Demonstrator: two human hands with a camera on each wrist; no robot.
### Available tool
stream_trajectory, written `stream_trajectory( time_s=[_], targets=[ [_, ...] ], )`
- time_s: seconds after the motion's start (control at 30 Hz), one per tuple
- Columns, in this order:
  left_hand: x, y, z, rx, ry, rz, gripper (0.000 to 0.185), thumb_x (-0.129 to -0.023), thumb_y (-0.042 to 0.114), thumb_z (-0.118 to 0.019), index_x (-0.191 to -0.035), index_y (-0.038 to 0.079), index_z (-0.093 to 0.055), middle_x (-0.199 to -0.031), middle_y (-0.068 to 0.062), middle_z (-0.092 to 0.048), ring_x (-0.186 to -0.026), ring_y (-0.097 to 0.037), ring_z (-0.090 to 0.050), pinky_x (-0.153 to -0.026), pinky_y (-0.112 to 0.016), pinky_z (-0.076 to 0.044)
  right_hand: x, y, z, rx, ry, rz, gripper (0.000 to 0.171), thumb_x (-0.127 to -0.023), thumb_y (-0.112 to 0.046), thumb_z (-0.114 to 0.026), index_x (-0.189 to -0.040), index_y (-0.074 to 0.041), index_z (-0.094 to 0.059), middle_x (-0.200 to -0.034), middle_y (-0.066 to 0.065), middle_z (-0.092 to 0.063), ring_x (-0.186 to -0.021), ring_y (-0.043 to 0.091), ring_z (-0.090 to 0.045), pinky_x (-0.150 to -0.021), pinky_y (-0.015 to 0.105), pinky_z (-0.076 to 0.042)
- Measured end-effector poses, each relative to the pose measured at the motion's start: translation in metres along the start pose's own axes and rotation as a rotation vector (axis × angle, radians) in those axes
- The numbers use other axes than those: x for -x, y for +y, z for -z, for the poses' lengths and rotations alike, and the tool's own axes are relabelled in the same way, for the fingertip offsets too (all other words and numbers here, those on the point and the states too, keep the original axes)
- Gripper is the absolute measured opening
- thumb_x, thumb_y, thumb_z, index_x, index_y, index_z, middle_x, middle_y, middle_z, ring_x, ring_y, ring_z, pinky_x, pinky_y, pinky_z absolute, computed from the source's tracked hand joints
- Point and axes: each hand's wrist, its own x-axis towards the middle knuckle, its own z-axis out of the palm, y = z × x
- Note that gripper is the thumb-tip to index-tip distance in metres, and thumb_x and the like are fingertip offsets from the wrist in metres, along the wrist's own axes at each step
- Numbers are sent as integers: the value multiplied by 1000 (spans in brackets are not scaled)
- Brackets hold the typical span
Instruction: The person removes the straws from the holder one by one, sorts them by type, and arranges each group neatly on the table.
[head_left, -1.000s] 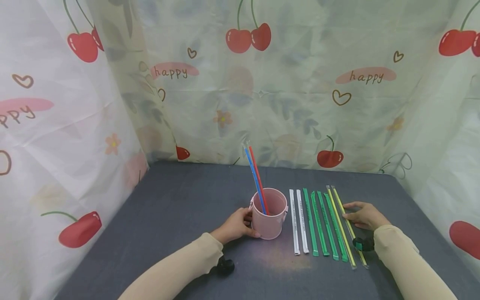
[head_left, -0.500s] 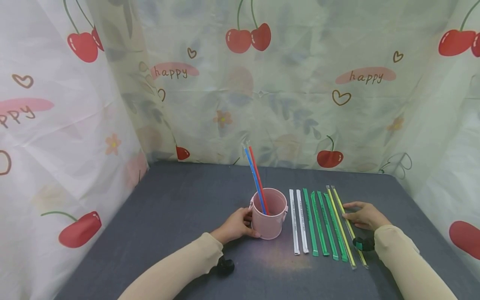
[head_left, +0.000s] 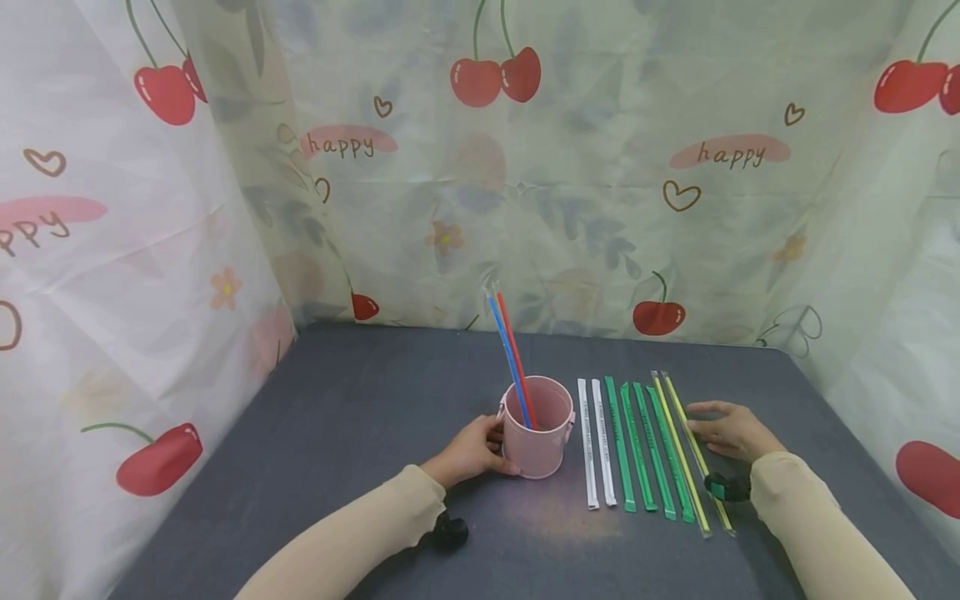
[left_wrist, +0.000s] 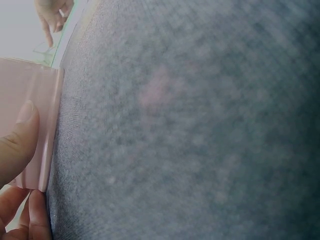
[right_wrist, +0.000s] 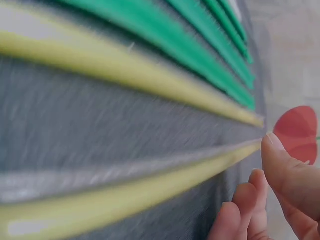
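Left hand point(head_left: 472, 451) curls its grip against the small pink metal bucket point(head_left: 536, 439) at bench centre, 9 o'clock side; right hand point(head_left: 731, 432), fingers relaxed and holding nothing, rests at 3 o'clock of the outermost yellow wrapped straw point(head_left: 693, 450); grey cloth-covered bench point(head_left: 360, 417) beneath.

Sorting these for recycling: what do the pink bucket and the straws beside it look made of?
The pink bucket looks like painted metal with a satin sheen and small side lugs, though plastic is possible. The straws look plastic inside thin sleeves: the white pair look paper-wrapped, the green and yellow ones glossy film.
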Motion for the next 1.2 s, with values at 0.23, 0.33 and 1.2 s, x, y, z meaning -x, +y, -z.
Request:
stream_trajectory(
  time_s=[0.23, 0.33, 1.2],
  targets=[
    [-1, -1, 0, -2, 4, -3, 69, -70, 9, -87, -131, 4, -54, -117, -10, -55, -109, -27, -59, -97, -44, -50, 1, -14, -9, -49, -18, 85, 69, -95, -30, -62, -147, 2, -32, -144, 29, -40, -111, 23, -61, -90, 36, -54],
    [0, -1, -1, -5, 5, -10, 69, -70, 8, -87, -130, 3, -55, -116, -10, -55, -108, -27, -59, -96, -43, -50, 5, -25, -16, -64, -39, 143, 71, -95, -34, -62, -148, 2, -30, -147, 30, -36, -125, 37, -52, -93, 37, -53],
    [0, 0, 0, 4, 1, 1, 67, -71, 8, -86, -130, 3, -55, -117, -10, -55, -109, -26, -58, -96, -43, -50, 31, -93, -57, -188, -16, 461, 60, -94, -24, -64, -143, -1, -40, -130, 22, -52, -99, 0, -60, -90, 25, -53]
  ],
)
